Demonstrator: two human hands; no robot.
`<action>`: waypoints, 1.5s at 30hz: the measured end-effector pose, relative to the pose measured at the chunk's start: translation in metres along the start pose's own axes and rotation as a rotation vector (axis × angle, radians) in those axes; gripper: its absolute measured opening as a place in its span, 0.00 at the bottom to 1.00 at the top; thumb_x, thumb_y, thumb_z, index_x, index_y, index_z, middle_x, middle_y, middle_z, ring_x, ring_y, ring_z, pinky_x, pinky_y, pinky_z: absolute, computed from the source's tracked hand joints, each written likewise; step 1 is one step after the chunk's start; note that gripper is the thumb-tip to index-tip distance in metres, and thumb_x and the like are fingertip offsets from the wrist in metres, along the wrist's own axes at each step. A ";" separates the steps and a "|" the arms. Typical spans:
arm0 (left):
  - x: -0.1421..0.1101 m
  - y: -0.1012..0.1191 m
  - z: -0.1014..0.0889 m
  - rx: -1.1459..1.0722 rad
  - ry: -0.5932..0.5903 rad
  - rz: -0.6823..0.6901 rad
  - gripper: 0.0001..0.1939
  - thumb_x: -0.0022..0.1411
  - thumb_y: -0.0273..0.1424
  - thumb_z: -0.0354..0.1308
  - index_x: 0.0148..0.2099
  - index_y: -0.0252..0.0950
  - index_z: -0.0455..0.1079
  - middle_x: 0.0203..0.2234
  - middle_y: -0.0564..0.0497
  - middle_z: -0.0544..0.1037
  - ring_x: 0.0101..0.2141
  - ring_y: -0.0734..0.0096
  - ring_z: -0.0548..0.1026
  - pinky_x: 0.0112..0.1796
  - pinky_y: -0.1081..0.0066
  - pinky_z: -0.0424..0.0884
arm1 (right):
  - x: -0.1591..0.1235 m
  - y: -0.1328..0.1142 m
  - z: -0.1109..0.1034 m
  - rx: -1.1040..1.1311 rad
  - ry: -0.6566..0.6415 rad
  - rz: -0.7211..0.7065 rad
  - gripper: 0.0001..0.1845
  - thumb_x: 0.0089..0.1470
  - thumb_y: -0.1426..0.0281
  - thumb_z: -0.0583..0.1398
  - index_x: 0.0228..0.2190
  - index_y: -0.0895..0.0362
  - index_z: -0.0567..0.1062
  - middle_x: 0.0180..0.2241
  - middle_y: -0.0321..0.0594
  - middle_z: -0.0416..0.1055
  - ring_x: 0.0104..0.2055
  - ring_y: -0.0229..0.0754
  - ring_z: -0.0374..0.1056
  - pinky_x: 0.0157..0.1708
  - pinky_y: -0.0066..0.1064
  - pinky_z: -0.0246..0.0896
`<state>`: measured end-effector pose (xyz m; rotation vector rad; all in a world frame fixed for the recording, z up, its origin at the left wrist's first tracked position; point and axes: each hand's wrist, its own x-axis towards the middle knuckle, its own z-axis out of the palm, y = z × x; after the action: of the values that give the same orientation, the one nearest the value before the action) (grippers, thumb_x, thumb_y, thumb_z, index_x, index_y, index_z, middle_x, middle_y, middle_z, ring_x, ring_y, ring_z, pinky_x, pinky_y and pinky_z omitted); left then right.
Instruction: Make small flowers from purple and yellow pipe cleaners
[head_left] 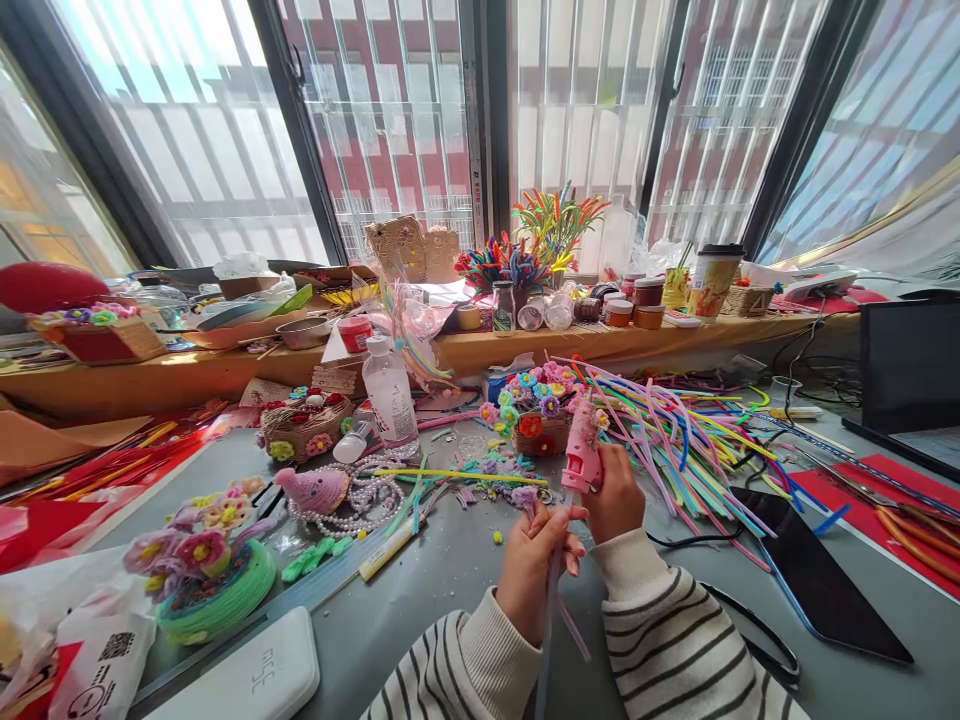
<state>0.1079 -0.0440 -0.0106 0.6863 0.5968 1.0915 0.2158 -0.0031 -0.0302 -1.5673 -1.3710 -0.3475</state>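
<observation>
Pink glue gun (582,452), nozzle up, lilac piece (526,496) beside

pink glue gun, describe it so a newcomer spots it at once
At the grey table, follow the striped sleeve to the right hand. Held there is the pink glue gun, nozzle up, its smooth body unlike the flower basket behind it.

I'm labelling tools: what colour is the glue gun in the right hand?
The glue gun is pink, seen best in the head view.
</observation>
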 end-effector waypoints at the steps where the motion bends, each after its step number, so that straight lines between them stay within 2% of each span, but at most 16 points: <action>1: 0.001 0.001 -0.001 -0.006 0.000 -0.016 0.20 0.42 0.29 0.58 0.20 0.36 0.44 0.22 0.52 0.71 0.14 0.83 0.65 0.11 0.82 0.54 | 0.000 0.001 0.000 -0.003 -0.002 0.005 0.13 0.43 0.66 0.51 0.32 0.59 0.65 0.29 0.43 0.65 0.30 0.43 0.63 0.22 0.27 0.55; 5: 0.002 0.002 -0.003 -0.021 0.009 -0.050 0.21 0.41 0.29 0.58 0.20 0.36 0.43 0.21 0.54 0.70 0.13 0.85 0.64 0.10 0.83 0.52 | -0.002 0.004 0.002 -0.031 -0.005 -0.019 0.11 0.42 0.70 0.50 0.31 0.59 0.65 0.26 0.41 0.65 0.28 0.42 0.63 0.21 0.27 0.54; 9: 0.003 0.002 -0.006 -0.030 -0.005 -0.054 0.22 0.42 0.29 0.58 0.20 0.36 0.41 0.21 0.55 0.69 0.12 0.87 0.62 0.09 0.85 0.50 | -0.003 0.006 0.004 -0.073 -0.003 -0.031 0.13 0.40 0.72 0.49 0.32 0.59 0.65 0.27 0.41 0.65 0.28 0.42 0.62 0.19 0.26 0.52; 15: 0.003 0.001 -0.009 -0.028 -0.011 -0.034 0.21 0.45 0.28 0.55 0.21 0.36 0.41 0.22 0.56 0.70 0.12 0.88 0.61 0.09 0.86 0.48 | -0.005 0.006 0.005 -0.095 -0.009 -0.037 0.15 0.40 0.73 0.49 0.33 0.60 0.65 0.29 0.42 0.66 0.28 0.41 0.62 0.19 0.26 0.51; 23: 0.001 0.004 -0.006 -0.033 0.010 -0.030 0.21 0.43 0.29 0.56 0.20 0.36 0.41 0.21 0.56 0.70 0.11 0.88 0.59 0.08 0.84 0.46 | -0.007 0.002 0.005 -0.087 0.008 -0.025 0.14 0.41 0.71 0.49 0.34 0.59 0.65 0.30 0.43 0.66 0.28 0.42 0.62 0.19 0.26 0.51; 38: 0.002 0.003 -0.008 -0.017 0.009 -0.015 0.22 0.43 0.30 0.56 0.20 0.36 0.41 0.20 0.56 0.70 0.10 0.88 0.58 0.09 0.84 0.47 | -0.008 -0.001 0.003 -0.093 -0.005 -0.022 0.17 0.39 0.73 0.48 0.35 0.60 0.65 0.28 0.42 0.65 0.25 0.41 0.61 0.17 0.26 0.50; 45: 0.002 0.004 -0.006 0.007 0.089 -0.049 0.23 0.39 0.31 0.59 0.20 0.36 0.42 0.19 0.58 0.70 0.11 0.87 0.60 0.10 0.83 0.51 | -0.008 0.003 0.005 -0.123 -0.037 -0.055 0.17 0.40 0.72 0.49 0.36 0.60 0.65 0.29 0.42 0.66 0.25 0.40 0.62 0.17 0.25 0.50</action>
<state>0.1015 -0.0400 -0.0114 0.6289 0.6909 1.0785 0.2145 -0.0039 -0.0401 -1.6453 -1.4470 -0.4458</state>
